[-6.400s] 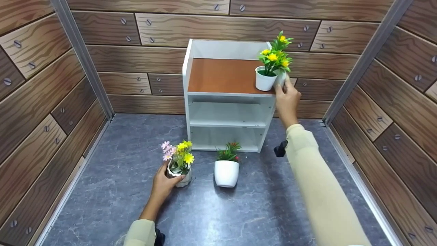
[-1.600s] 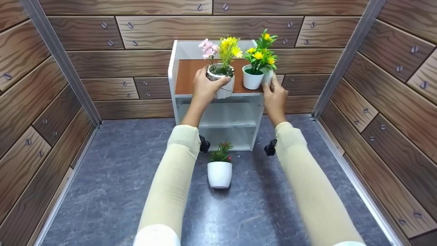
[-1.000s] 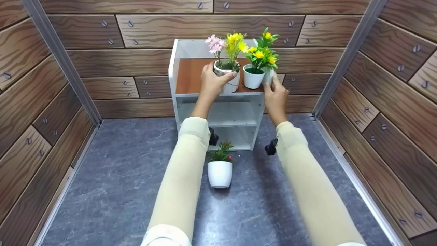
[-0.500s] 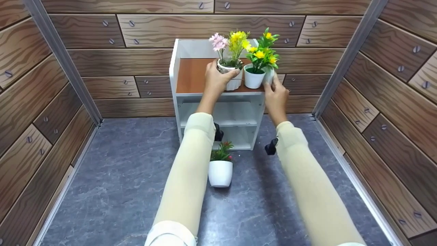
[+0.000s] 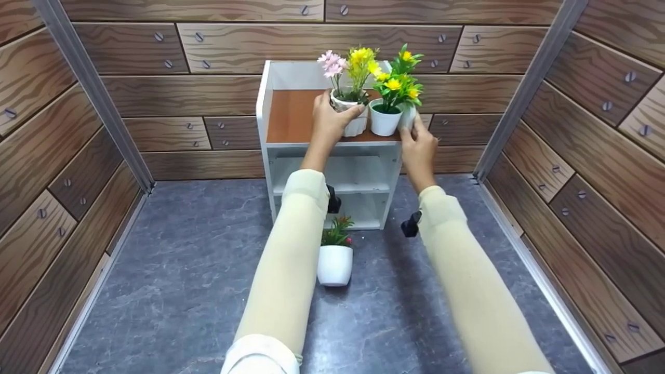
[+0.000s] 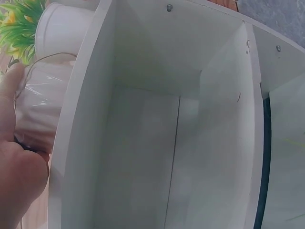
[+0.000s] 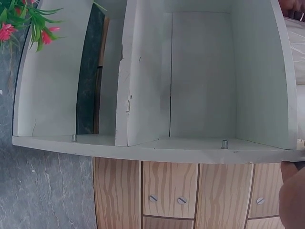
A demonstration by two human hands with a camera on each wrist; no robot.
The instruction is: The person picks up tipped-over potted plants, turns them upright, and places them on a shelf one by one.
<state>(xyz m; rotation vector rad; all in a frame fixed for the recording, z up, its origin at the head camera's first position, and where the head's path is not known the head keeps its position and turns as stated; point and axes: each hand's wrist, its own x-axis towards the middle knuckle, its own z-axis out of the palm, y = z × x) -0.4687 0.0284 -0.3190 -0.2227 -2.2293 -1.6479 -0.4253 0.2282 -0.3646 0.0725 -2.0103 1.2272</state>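
Cataloguing from largest down, we recorded a white shelf unit (image 5: 332, 150) against the wood-panelled wall, its brown top (image 5: 293, 117) bearing two pots. Our left hand (image 5: 328, 120) curled round the ribbed pot of pink and yellow flowers (image 5: 354, 111), upright, touching the top. Just right of it stood the smooth pot of yellow flowers (image 5: 385, 118), gripped at its far side by our right hand (image 5: 418, 144). A third white pot (image 5: 334, 264) stood on the floor, nearer our left arm.

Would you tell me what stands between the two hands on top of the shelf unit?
In the head view, two flower pots: pink-and-yellow in the left hand, yellow by the right hand.
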